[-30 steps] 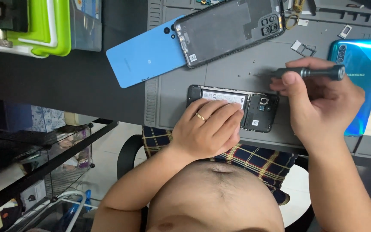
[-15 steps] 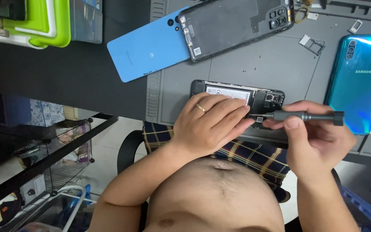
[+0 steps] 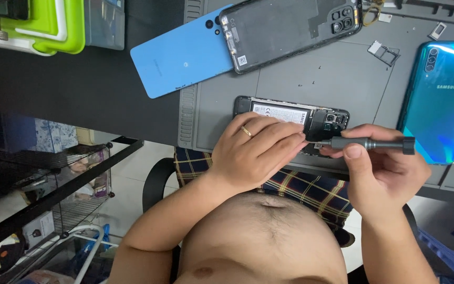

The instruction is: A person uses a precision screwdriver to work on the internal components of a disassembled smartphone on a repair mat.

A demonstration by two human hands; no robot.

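Opened phone (image 3: 295, 118) lies on the grey mat (image 3: 342, 79) at the near edge, back already off, battery and board exposed. My left hand (image 3: 256, 152) rests curled over its lower half, pinning it flat. My right hand (image 3: 382, 173) is closed round a dark screwdriver (image 3: 371, 143), tip at the phone's camera end, just beside my left fingertips. Loose black back frame (image 3: 290, 29) and blue cover (image 3: 185, 55) sit further up the mat. Judging by this: shell removed, inner screws look not yet done
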